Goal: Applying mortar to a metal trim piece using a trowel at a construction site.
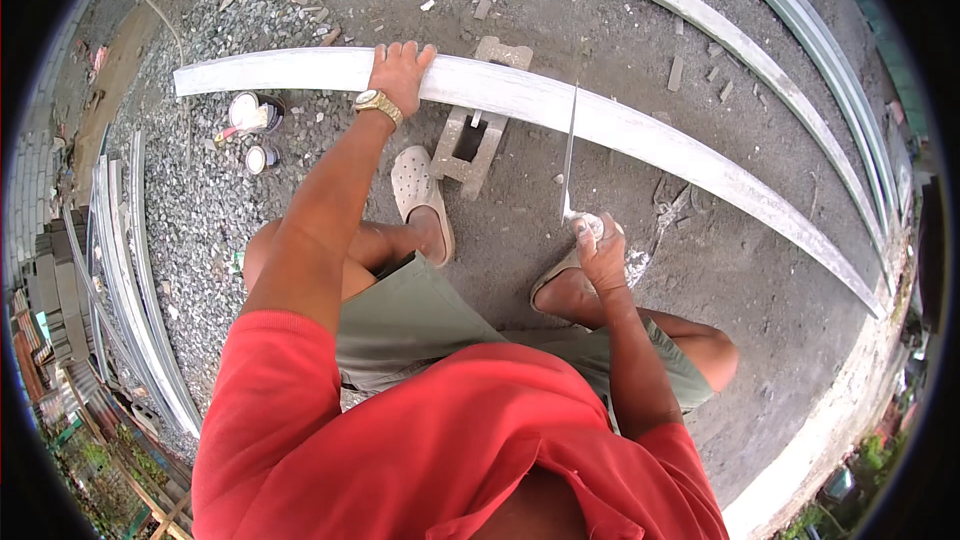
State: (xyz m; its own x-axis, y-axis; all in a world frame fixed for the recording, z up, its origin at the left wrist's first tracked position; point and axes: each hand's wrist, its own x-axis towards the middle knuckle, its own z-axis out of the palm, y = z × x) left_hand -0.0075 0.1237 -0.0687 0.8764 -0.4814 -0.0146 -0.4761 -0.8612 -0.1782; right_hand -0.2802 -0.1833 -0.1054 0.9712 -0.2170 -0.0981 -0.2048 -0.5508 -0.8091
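White plank (pixel 690 148) runs in a bent arc from the upper left of the frame, through upper centre, down to the lower right. It lies across a grey concrete block (pixel 468 155) at upper centre; the block shows on both sides of it. Left hand (pixel 402 80) is flat across the plank, left of the block, fingertips at the far edge; can't tell whether it grips or just presses. Gold-coloured watch (pixel 378 108) on that wrist. Right hand (pixel 602 252), right of centre, has its fingers wrapped around the pale handle of a saw (pixel 569 165). Blade is almost edge-on to the camera, pointing up the frame, and its far end overlaps the plank right of the block; can't tell if the teeth touch. Pale clogs (pixel 412 183) on the feet, one just below the block, the other beside the right hand. Two containers, a larger pail (pixel 250 112) and a smaller tin (pixel 261 159), stand on gravel (pixel 285 130) at upper left, below the plank. More long strips (pixel 740 40) curve across the upper right; another bundle of lengths (pixel 135 280) lies at the left edge.
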